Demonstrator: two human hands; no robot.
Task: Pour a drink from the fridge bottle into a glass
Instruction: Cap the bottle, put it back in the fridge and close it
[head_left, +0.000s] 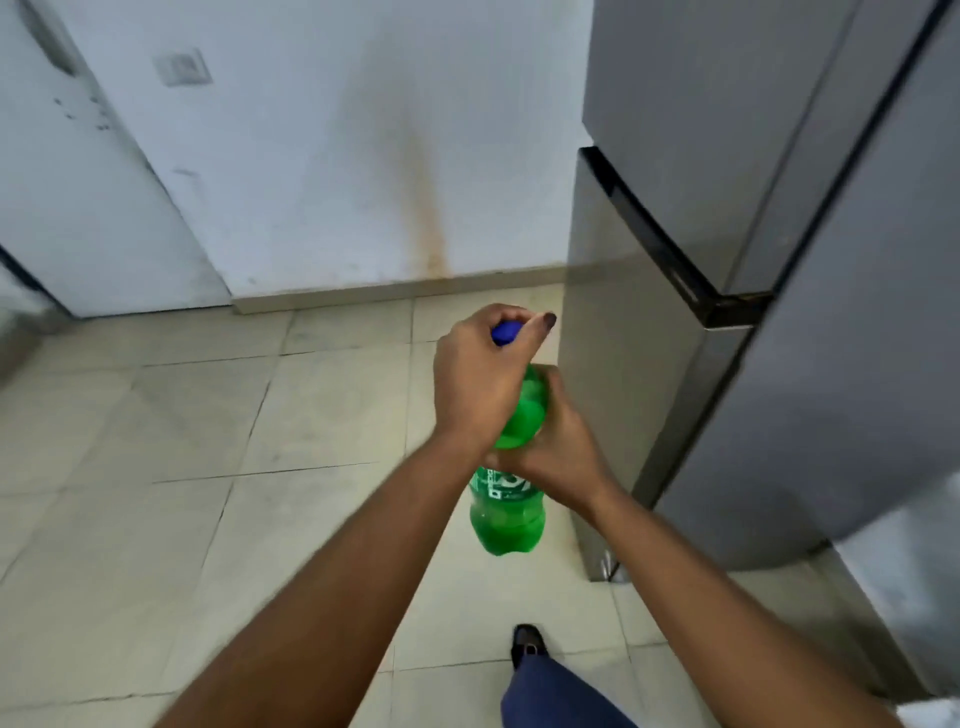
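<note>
At centre frame, I hold a green translucent plastic soft-drink bottle (508, 512) upright in the air above the pale tiled floor (156, 441), both my bare forearms reaching in from the bottom edge. My left hand (480, 379) is closed over the top of the bottle, fingers curled tight around its blue screw cap (505, 332), which peeks out between thumb and knuckles. My right hand (550, 457) is wrapped firmly around the bottle's upper body, just below the shoulder and above the printed label, so the lower half with its green liquid hangs free beneath my grip. The two hands touch where the left wrist crosses the right fingers. Filling the right side of the frame is a tall grey two-door metal fridge (727, 156), its doors appearing shut, standing just beside the bottle. A white painted wall (322, 156) with a brownish vertical stain runs across the upper middle. At the bottom, right of centre, my blue trouser leg (550, 696) and black shoe (527, 644) show on the tiles.
</note>
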